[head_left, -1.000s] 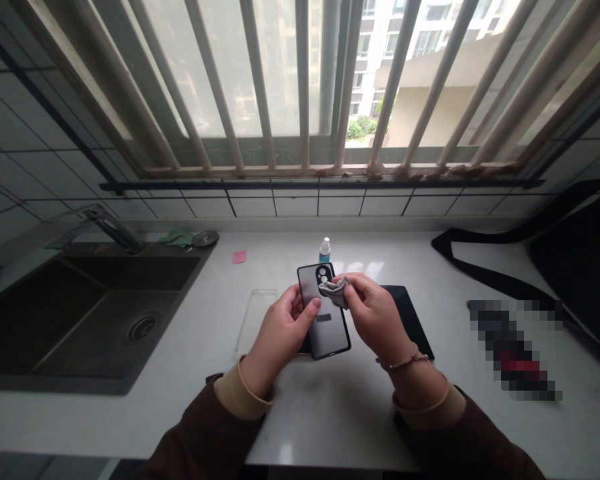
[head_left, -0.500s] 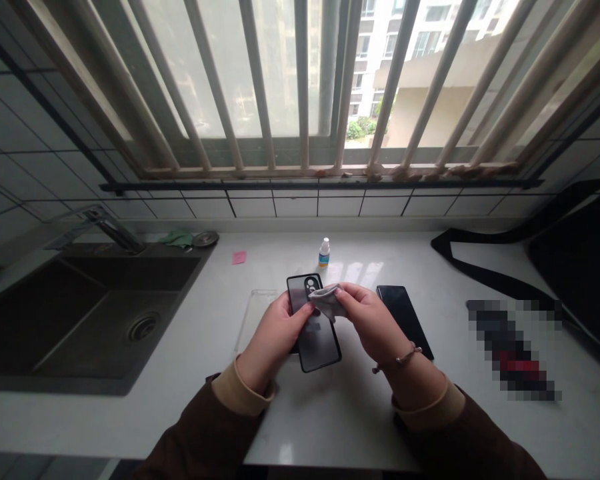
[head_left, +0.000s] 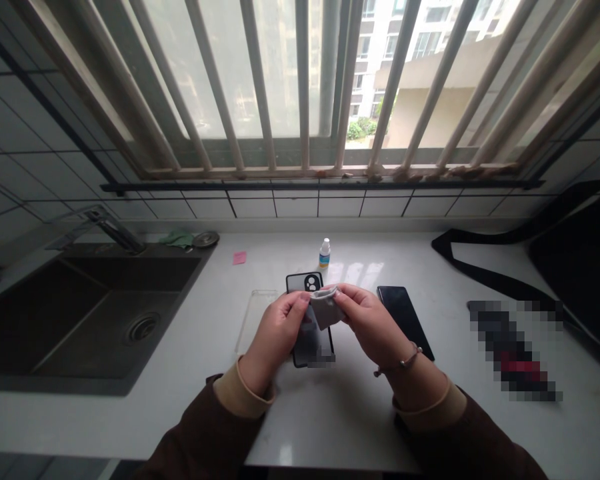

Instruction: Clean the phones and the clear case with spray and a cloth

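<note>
A small grey cloth (head_left: pixel 327 312) is stretched between my two hands, its lower edge hanging free. My left hand (head_left: pixel 279 323) pinches its left corner between thumb and fingers. At the opposite corner, my right hand (head_left: pixel 364 315) is closed on the cloth the same way. Behind and below the cloth is a dark-edged, smoky phone case (head_left: pixel 306 341) with a camera cutout at its top. Whether my left fingers also touch the case is hidden. A clear phone case (head_left: pixel 257 313) lies left of my left hand, and a black phone (head_left: pixel 405 320) lies beside my right hand.
A small white bottle (head_left: pixel 325 253) stands behind the hands, with a pink note (head_left: pixel 239 258) to its left. At left is a dark sink (head_left: pixel 85 385) with a faucet (head_left: pixel 115 230). A black bag strap (head_left: pixel 485 270) and a pixelated dark item (head_left: pixel 513 350) lie at right.
My left thumb has moved from the smoky case to the cloth's corner. The cloth is now spread between both hands, and the case sits lower behind it, turned slightly.
</note>
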Tool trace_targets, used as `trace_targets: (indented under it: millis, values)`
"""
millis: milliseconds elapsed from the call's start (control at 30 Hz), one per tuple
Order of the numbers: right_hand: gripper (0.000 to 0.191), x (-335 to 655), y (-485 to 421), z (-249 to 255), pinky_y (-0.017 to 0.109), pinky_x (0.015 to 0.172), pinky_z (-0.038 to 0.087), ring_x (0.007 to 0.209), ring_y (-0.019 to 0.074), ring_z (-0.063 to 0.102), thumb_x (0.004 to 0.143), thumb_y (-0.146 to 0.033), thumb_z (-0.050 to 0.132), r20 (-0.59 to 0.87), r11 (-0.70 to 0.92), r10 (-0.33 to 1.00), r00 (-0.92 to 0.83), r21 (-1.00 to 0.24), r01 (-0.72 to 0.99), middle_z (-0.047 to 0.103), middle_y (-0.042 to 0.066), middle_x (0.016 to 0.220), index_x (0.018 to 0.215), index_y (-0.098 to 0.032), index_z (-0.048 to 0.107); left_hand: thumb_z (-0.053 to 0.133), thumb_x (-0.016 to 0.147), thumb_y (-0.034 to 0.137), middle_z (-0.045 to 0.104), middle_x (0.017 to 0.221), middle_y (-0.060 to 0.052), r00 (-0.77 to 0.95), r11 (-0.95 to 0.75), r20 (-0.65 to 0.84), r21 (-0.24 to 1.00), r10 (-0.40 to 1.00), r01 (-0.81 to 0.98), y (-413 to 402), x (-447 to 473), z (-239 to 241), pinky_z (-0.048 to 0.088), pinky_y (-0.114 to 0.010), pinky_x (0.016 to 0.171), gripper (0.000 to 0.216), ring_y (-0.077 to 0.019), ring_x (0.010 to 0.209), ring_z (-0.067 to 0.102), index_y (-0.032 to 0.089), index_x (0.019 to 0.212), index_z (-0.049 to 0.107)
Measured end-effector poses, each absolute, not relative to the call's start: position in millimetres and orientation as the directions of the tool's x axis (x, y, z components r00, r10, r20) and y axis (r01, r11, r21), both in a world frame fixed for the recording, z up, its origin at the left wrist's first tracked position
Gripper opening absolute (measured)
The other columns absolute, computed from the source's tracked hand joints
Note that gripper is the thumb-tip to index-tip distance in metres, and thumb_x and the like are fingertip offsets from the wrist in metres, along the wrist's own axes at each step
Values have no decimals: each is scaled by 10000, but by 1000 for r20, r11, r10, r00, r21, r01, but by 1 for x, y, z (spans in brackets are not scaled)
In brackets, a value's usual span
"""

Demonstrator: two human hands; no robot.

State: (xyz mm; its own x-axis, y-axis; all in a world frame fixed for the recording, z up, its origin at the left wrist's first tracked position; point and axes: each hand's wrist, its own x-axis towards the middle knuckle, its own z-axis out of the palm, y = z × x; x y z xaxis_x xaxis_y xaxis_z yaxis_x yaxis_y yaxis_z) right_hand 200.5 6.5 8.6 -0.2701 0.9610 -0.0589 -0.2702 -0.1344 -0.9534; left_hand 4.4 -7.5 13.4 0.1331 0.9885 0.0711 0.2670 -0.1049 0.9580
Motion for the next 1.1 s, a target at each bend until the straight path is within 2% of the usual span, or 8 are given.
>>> trace_targets:
  millis: [133, 200, 367, 500, 600, 800, 967, 1100]
  values:
    - [389, 202, 6, 11, 334, 851, 526, 929, 208, 688, 932, -530, 736, -20, -66, 967, -256, -983, -172, 791, 70, 1033, 1119, -195, 804, 713, 946, 571, 789, 1105, -97, 179, -151, 105, 952, 978, 268, -9, 5, 15, 537, -315, 794, 434, -248, 937, 721, 203, 1161, 794]
    - [393, 203, 6, 10, 343, 853, 534, 937, 214, 697, 944, -536, 717, -8, -46, 969, -248, -988, -147, 794, 71, 1046, 1124, -196, 798, 768, 911, 547, 791, 1088, -85, 171, -168, 123, 944, 978, 284, -9, 5, 14, 531, -324, 859, 392, -256, 985, 717, 211, 1113, 798]
    - [401, 203, 8, 4, 362, 859, 564, 976, 231, 720, 980, -535, 665, 45, 35, 972, -230, -998, -47, 794, 84, 1077, 1183, -201, 759, 710, 958, 499, 780, 935, -50, 109, -167, 137, 925, 984, 340, -7, 7, 11, 512, -309, 815, 304, -229, 892, 702, 207, 948, 791]
    - [353, 205, 10, 5, 351, 793, 577, 949, 236, 718, 995, -498, 643, 160, 160, 987, -18, -963, 217, 770, 104, 1084, 1182, -205, 706, 692, 966, 517, 769, 872, -31, 52, -136, 125, 914, 991, 382, -6, 5, 8, 494, -298, 758, 327, -218, 830, 689, 203, 918, 776]
    - [281, 207, 9, 8, 342, 776, 584, 939, 225, 707, 1007, -465, 631, 267, 249, 964, 9, -907, 339, 738, 107, 1111, 1081, -203, 700, 688, 975, 501, 770, 879, -23, 38, -152, 149, 898, 988, 412, -6, 5, 9, 492, -300, 779, 306, -214, 838, 692, 214, 922, 780]
    - [255, 207, 9, 7, 337, 803, 609, 1030, 218, 672, 984, -446, 680, 247, 288, 955, -163, -900, 326, 675, 106, 1248, 1067, -218, 761, 691, 980, 442, 779, 944, -37, 53, -216, 216, 863, 975, 457, -9, 6, 14, 508, -313, 831, 242, -219, 879, 700, 227, 940, 794]
    - [242, 207, 10, 4, 354, 816, 618, 1047, 222, 670, 967, -435, 709, 223, 265, 961, -161, -908, 325, 666, 109, 1262, 1042, -218, 784, 693, 983, 436, 778, 952, -29, 63, -220, 215, 864, 975, 453, -9, 6, 14, 507, -313, 843, 230, -214, 891, 704, 232, 939, 789]
    - [211, 207, 10, 3, 367, 822, 621, 1052, 231, 688, 973, -416, 711, 272, 302, 953, -134, -889, 344, 677, 102, 1226, 996, -222, 792, 693, 985, 411, 773, 952, -20, 63, -216, 213, 851, 975, 478, -8, 6, 12, 497, -311, 828, 204, -207, 891, 699, 234, 942, 785]
